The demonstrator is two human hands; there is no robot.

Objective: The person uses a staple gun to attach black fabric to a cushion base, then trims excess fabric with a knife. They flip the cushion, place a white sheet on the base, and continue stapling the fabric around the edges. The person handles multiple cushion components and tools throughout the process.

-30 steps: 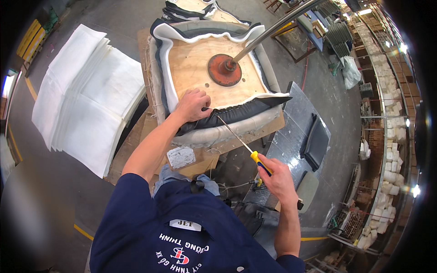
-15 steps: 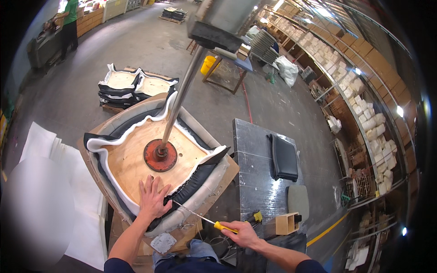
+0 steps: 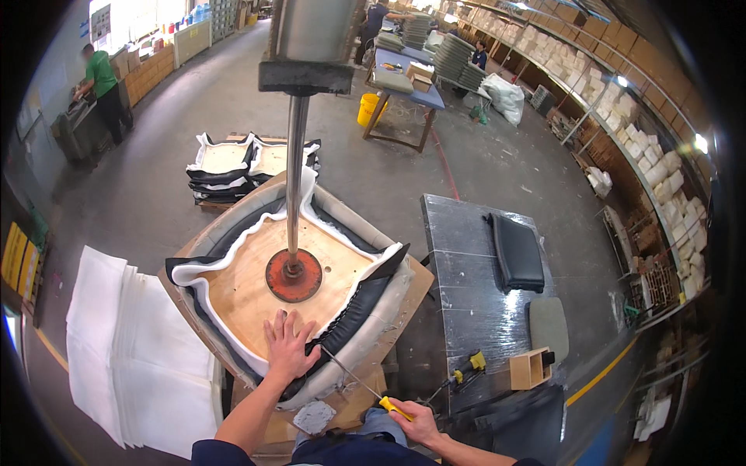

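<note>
The right grip [image 3: 414, 422] is closed around the yellow handle of a tool [image 3: 395, 408], whose long thin shaft slants away toward the black cover [image 3: 346, 326], its tip meeting the cover just beside the left thumb. The left grip [image 3: 291, 349] is spread, fingers fanned over the bare wood of a board [image 3: 241, 283], thumb at the cover's edge.

The board lies in the middle of the worktop [image 3: 420, 284]. White padding [image 3: 194, 273] runs along its sides with the cover outside it, and a grey padded ring [image 3: 350, 220] surrounds both. A red disc [image 3: 294, 276] rests on the board, beyond the left fingertips; a metal rod [image 3: 295, 171] rises from it to a dark block [image 3: 305, 78]. A pale block [image 3: 313, 417] sits by the worktop's near edge.

Past the worktop's right corner, a plastic-wrapped table [image 3: 466, 272] bears a black pad [image 3: 517, 252], a grey pad [image 3: 549, 324] and, toward its near end, an open wooden box [image 3: 530, 368]. White sheets [image 3: 140, 357] are stacked off the worktop's left side. Beyond its far corner stands a stack of seats [image 3: 252, 159]; farther off is a yellow bucket [image 3: 371, 110].
</note>
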